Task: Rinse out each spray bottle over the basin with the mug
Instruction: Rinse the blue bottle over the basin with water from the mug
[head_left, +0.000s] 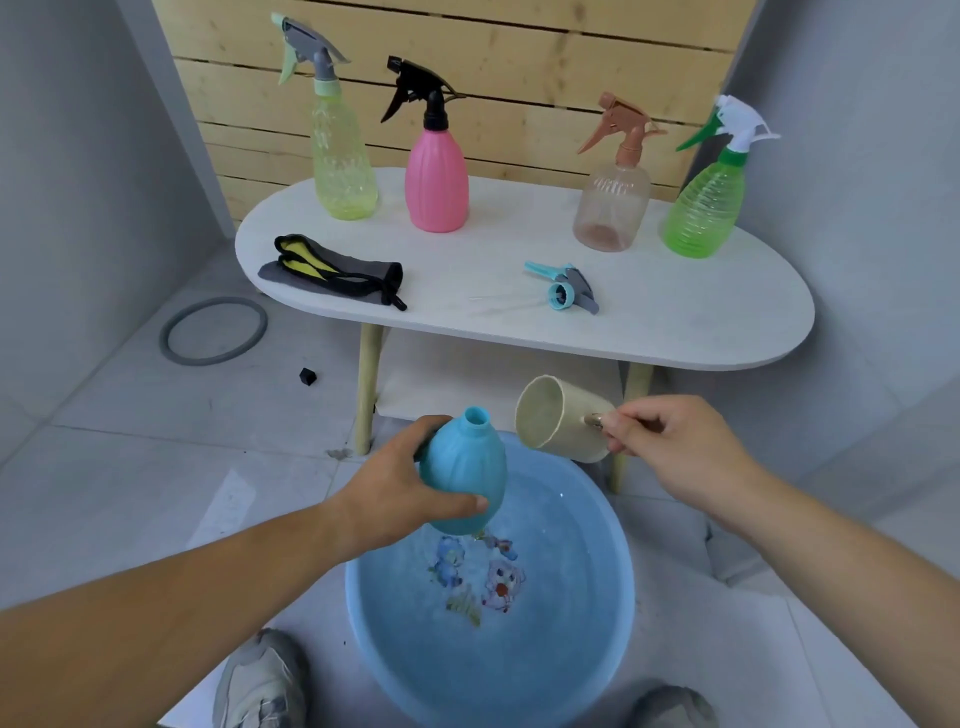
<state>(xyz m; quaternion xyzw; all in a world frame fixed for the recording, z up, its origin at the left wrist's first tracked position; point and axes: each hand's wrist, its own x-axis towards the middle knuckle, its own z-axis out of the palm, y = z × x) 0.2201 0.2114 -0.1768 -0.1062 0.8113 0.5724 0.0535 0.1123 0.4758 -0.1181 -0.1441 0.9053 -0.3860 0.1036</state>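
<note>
My left hand (400, 493) grips a blue spray bottle (465, 470) with its head off, held upright over the blue basin (597, 649), which holds water. My right hand (675, 447) holds a cream mug (558, 421) by its handle, tipped on its side with the mouth facing the bottle's open neck. The bottle's blue and grey spray head (563, 286) lies on the white table (675, 322). Standing along the table's back are a yellow bottle (343, 156), a pink bottle (436, 176), a peach bottle (613, 202) and a green bottle (706, 208), all with spray heads on.
A grey and yellow cloth pouch (332, 270) lies on the table's left part. A grey ring (213, 330) and a small black piece (308, 375) lie on the tiled floor at left. My shoes (260, 680) stand beside the basin. Wooden slats back the table.
</note>
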